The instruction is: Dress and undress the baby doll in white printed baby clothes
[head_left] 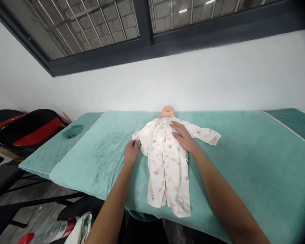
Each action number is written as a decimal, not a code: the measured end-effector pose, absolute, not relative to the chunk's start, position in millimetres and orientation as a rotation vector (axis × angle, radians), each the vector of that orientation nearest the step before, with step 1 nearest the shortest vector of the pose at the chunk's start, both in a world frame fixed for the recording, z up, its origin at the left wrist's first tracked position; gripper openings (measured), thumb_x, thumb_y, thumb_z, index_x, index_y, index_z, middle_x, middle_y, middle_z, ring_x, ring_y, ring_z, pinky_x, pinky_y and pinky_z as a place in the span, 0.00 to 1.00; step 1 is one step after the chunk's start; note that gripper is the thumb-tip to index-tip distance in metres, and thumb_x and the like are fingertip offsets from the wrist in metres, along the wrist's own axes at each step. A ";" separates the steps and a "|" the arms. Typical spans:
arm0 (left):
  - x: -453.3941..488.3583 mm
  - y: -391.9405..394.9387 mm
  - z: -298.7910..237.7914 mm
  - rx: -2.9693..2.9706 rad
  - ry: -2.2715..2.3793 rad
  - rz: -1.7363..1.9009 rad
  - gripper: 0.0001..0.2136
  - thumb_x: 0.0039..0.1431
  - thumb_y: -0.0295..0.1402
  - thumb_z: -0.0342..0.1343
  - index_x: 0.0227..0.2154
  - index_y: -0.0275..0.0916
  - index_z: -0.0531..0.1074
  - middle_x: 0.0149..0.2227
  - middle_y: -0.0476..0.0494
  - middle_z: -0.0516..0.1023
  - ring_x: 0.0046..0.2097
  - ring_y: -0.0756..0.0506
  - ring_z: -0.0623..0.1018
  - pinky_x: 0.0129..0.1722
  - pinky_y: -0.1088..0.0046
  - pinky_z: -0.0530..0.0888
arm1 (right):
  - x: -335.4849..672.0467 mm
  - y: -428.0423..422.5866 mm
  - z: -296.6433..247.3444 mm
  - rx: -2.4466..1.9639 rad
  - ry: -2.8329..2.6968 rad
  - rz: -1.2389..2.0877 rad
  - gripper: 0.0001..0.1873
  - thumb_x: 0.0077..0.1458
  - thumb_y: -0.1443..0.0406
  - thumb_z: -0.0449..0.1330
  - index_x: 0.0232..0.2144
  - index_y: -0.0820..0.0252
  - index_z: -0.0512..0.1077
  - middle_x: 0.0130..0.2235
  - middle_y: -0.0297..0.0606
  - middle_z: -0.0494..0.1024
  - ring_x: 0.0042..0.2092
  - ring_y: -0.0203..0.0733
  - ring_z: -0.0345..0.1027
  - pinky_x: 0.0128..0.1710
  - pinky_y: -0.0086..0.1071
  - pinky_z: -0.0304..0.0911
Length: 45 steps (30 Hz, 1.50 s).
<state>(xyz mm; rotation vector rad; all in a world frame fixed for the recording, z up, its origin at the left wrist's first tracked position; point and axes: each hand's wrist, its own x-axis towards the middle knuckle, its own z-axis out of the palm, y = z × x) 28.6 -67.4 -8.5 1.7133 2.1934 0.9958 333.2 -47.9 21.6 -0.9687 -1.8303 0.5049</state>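
Note:
A baby doll [167, 111] lies on its back, head toward the wall. It wears a white patterned baby shirt [159, 132] and matching trousers [156, 176]. At the cuff of the sleeve on the left side, my left hand [131, 151] has its fingers closed on the fabric edge. My right hand [184, 137] rests on the shirt's chest, palm down with fingers apart. The other sleeve [207, 134] stretches out to the right. Sleeves and trouser legs cover the doll's limbs.
A green padded bed [244, 162] stands against the white wall, with a face hole [73, 131] at its left end. Black and red chairs [35, 130] are on the left. A plastic bottle [53, 232] and white cloth [81, 228] lie below the near edge.

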 end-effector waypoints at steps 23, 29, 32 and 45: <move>34.0 -80.1 -20.1 2.093 2.147 0.759 0.14 0.69 0.42 0.45 0.37 0.40 0.71 0.33 0.44 0.77 0.37 0.43 0.76 0.32 0.70 0.61 | 216.9 43.8 87.3 -1.614 -2.423 0.151 0.16 0.57 0.64 0.60 0.48 0.55 0.75 0.44 0.47 0.80 0.46 0.53 0.73 0.42 0.39 0.61; 34.4 -82.3 -33.4 2.085 2.108 0.923 0.13 0.68 0.39 0.45 0.48 0.37 0.67 0.37 0.37 0.80 0.37 0.39 0.80 0.34 0.67 0.67 | 234.2 44.6 72.2 -1.614 -2.232 0.204 0.15 0.64 0.62 0.49 0.43 0.52 0.76 0.43 0.41 0.81 0.42 0.48 0.72 0.38 0.36 0.61; 34.6 -86.5 -35.7 2.179 1.947 1.129 0.11 0.66 0.35 0.47 0.47 0.39 0.68 0.43 0.37 0.80 0.41 0.41 0.81 0.38 0.67 0.71 | 252.9 40.4 63.8 -1.557 -1.973 0.226 0.19 0.67 0.61 0.43 0.47 0.54 0.72 0.46 0.41 0.79 0.45 0.46 0.71 0.41 0.35 0.62; 76.8 -127.7 -3.8 2.783 1.090 1.645 0.12 0.60 0.24 0.54 0.44 0.45 0.71 0.41 0.43 0.82 0.46 0.42 0.80 0.44 0.61 0.75 | 288.5 45.0 44.5 -1.106 -1.204 0.819 0.11 0.55 0.55 0.56 0.34 0.56 0.69 0.28 0.32 0.69 0.31 0.39 0.63 0.34 0.32 0.63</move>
